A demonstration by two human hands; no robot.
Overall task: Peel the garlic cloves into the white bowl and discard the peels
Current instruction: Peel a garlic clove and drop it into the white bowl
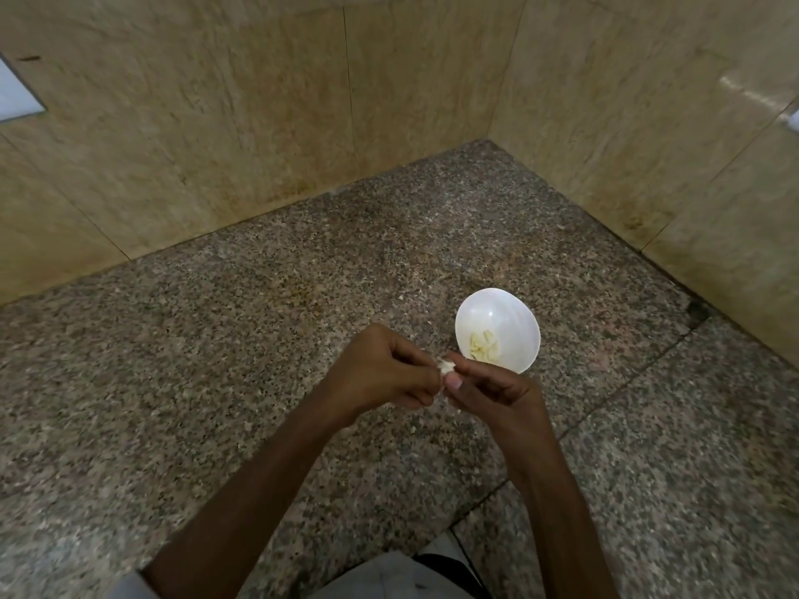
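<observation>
Both hands meet above the middle of the counter. The left hand and the right hand each pinch the same garlic clove with curled fingers. This looks like the peeling step. The white bowl sits on the counter just past the right hand, toward the back corner, with some peeled cloves inside. Next, the skin probably needs pulling off, then the bare clove goes in the bowl.
</observation>
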